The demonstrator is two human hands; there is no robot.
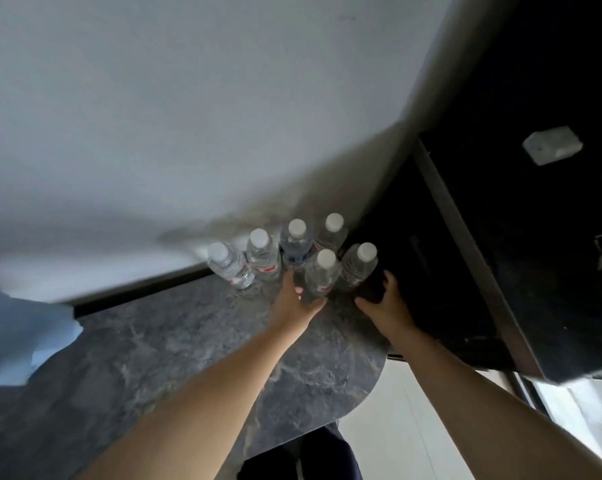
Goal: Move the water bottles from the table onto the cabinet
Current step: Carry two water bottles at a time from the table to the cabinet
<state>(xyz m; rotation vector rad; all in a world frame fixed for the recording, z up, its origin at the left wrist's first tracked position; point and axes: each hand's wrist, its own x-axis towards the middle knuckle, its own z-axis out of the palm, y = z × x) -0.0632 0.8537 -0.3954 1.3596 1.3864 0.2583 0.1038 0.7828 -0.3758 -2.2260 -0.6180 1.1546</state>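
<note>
Several clear water bottles with white caps stand clustered at the far corner of a grey marbled top (161, 344), against the white wall. My left hand (294, 301) wraps the base of the front middle bottle (322, 273), thumb on its right side. Fingers and thumb of my right hand (381, 299) close around the lower part of the rightmost bottle (358, 263). Behind them stand a blue-labelled bottle (296, 245), one to its right (331, 233), and two red-labelled ones to the left (262, 252) (227, 265). All bottles are upright.
A tall black unit (500, 271) rises right of the bottles, close to my right hand, with a white block (552, 145) on its dark face. A pale blue cloth (15, 341) lies at the left edge. The top's rounded corner meets pale floor (413, 427) at lower right.
</note>
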